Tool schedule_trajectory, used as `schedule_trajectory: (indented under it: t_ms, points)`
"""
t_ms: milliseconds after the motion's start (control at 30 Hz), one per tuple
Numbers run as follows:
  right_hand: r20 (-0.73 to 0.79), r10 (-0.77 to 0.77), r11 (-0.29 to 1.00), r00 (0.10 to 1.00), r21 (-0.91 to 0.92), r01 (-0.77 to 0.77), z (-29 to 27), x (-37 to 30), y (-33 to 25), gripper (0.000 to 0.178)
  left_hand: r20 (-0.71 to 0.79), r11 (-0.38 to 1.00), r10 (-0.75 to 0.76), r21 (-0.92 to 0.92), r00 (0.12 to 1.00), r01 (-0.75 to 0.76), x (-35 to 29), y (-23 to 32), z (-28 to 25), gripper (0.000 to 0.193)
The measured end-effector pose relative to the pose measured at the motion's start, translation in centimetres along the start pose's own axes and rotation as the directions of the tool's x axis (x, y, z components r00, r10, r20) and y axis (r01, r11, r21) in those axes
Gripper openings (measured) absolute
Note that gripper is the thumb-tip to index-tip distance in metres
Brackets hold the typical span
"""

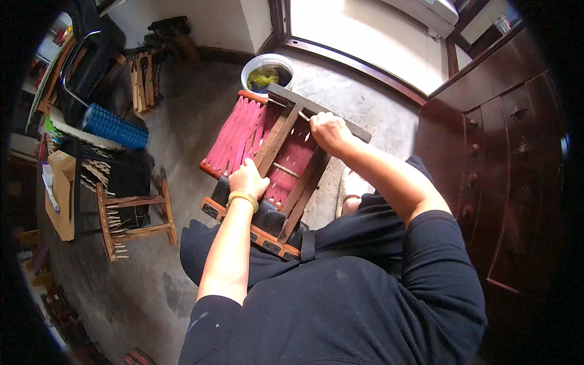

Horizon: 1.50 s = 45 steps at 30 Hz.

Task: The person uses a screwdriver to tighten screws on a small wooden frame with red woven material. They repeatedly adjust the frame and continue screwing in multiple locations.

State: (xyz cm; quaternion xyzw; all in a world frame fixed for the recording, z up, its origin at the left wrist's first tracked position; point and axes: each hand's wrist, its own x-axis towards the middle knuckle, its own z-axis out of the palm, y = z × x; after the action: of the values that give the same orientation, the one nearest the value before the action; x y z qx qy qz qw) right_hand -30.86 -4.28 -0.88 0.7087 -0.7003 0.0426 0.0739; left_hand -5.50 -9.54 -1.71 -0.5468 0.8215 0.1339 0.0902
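A wooden folding frame, which looks like a folding stool [277, 139], rests across my lap. Pink straps [238, 135] are laced between its orange-brown rails, and dark wooden bars cross over them. My right hand [330, 132] is closed at the far right bar. A thin pale metal rod [303, 115] runs from that fist through the dark frame. Lower left, my left hand [246, 178], with a pale bangle at the wrist, grips the frame beside the pink straps; its fingertips are partly hidden. A short pale stick [286, 170] spans the gap between two bars.
Beyond the frame stands a white bucket [267, 58] with yellow-green and dark stuff inside. On the left floor are a small wooden frame with pegs [137, 213], a blue textured roller [114, 126] and a cardboard box [61, 193]. A dark wooden cabinet [493, 164] is at right.
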Motion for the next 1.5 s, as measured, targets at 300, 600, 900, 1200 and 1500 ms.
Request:
schedule_trajectory:
  t_ms: [300, 600, 900, 1200, 1500]
  points:
    - [-0.009, -0.139, 0.969, 0.990, 0.204, 0.138, -0.7, -2.4, -2.2, 0.010, 0.007, 1.000, -0.001, -0.020, 1.000, 0.001, 0.2, -0.3, 0.1, 0.061]
    - [0.104, 0.178, 0.809, 0.979, 0.551, -0.205, -4.0, -7.2, -5.7, 0.022, 0.094, 0.998, 0.009, -0.056, 0.996, -0.004, 0.7, -1.0, -0.6, 0.066]
    - [-0.043, 0.194, 0.763, 0.980, 0.634, -0.123, -5.6, -7.7, -5.9, 0.021, 0.120, 0.988, 0.051, -0.148, 0.991, -0.033, 1.9, -2.3, 0.3, 0.072]
    - [-0.104, 0.189, 0.773, 0.976, 0.629, -0.082, -6.5, -7.2, -6.1, 0.019, 0.131, 0.971, 0.084, -0.233, 0.988, -0.052, 2.1, -2.5, 0.3, 0.071]
    - [0.050, 0.108, 0.850, 0.993, 0.513, -0.118, -7.8, -7.7, -6.1, 0.018, 0.133, 0.975, 0.055, -0.220, 0.990, -0.025, 2.0, -2.4, 0.3, 0.072]
